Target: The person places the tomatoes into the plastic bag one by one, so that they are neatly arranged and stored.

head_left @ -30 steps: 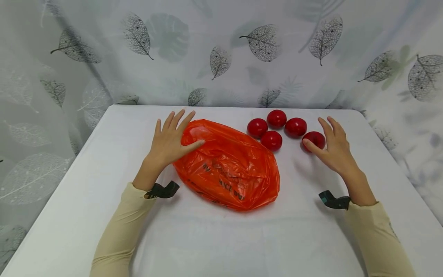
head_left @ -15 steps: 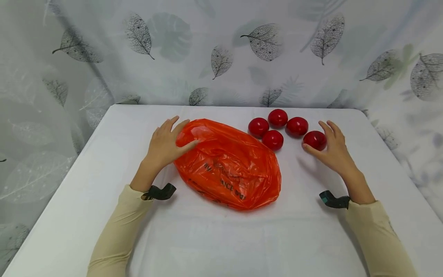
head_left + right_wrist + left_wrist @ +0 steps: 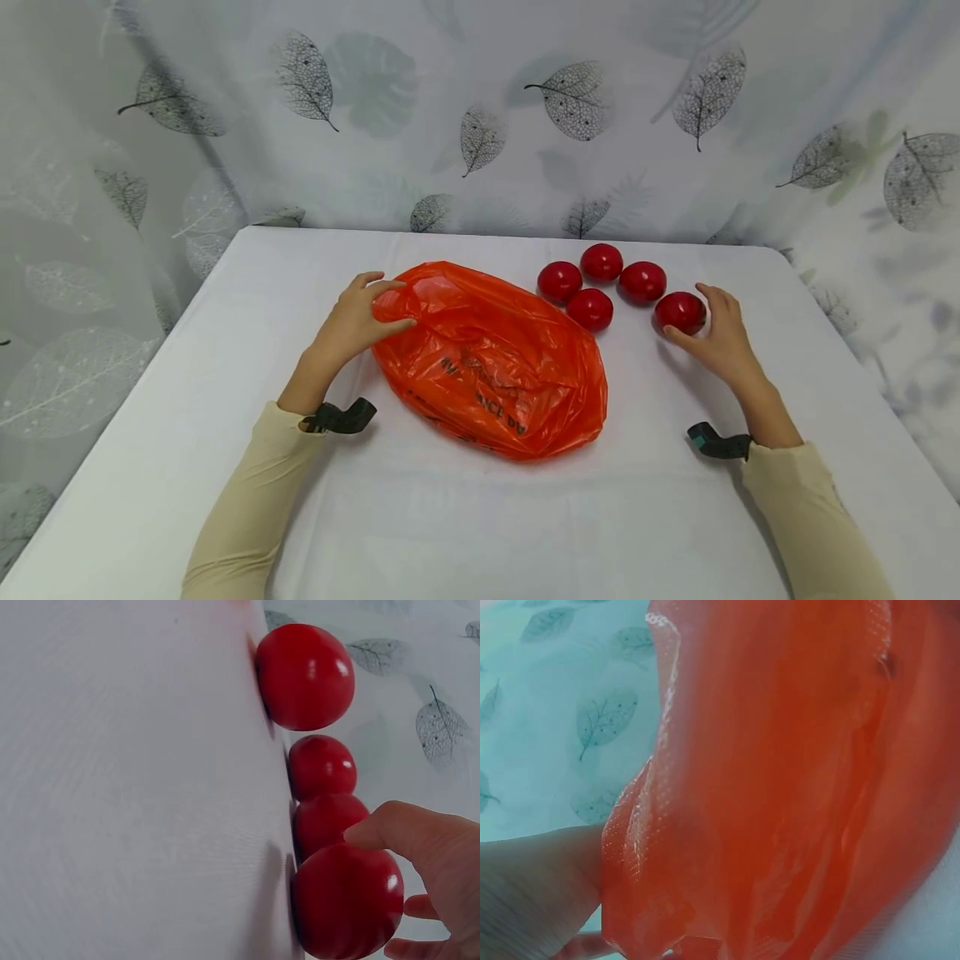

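Note:
Across the bag's left end my left hand (image 3: 352, 317) reaches, thumb and fingers spread apart and bent towards each other. The crumpled orange-red plastic bag (image 3: 495, 358) lies flat with dark lettering; the left wrist view shows the bag (image 3: 765, 780) filling most of the picture, hiding part of the hand. On the right, my right hand (image 3: 723, 337) stands beside the rightmost red apple (image 3: 679, 313). In the right wrist view its thumb overlaps the top of that apple (image 3: 349, 900), and the fingertips are right at its side, loosely bent.
Several more red apples (image 3: 590, 310) cluster near the back edge of the white table (image 3: 450, 525), close to the bag's right end. Behind the table hangs a leaf-patterned curtain (image 3: 360, 183). A black wrist mount (image 3: 718, 442) projects from each wrist.
My left hand has drawn down and left, its fingers bending from spread straight to curved at the bag's end. My right hand has lowered slightly and closed in on the rightmost apple.

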Demonstrator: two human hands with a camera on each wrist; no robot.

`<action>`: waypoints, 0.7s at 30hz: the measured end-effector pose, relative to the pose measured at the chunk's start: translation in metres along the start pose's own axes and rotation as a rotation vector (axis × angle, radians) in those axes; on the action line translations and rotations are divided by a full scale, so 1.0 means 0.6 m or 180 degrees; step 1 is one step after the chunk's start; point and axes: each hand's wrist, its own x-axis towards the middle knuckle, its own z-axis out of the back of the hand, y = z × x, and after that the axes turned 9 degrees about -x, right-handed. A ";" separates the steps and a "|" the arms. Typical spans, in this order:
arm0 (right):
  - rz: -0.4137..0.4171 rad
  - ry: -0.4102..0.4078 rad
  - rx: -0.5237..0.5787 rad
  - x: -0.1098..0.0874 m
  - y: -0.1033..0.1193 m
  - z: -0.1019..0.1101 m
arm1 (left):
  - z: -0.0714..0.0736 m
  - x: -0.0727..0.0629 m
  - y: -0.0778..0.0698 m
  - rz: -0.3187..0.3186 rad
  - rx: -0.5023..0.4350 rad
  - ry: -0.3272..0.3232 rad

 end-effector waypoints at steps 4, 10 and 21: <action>0.0039 -0.0003 0.0043 0.000 -0.006 -0.009 | -0.003 0.001 0.007 -0.0019 -0.0106 -0.0016; 0.0012 -0.0072 0.0063 -0.003 -0.007 -0.014 | -0.003 0.003 0.009 -0.0126 -0.0143 -0.0080; -0.0179 -0.0195 0.0118 0.000 -0.008 -0.016 | -0.005 0.004 0.012 -0.0151 -0.0150 -0.0187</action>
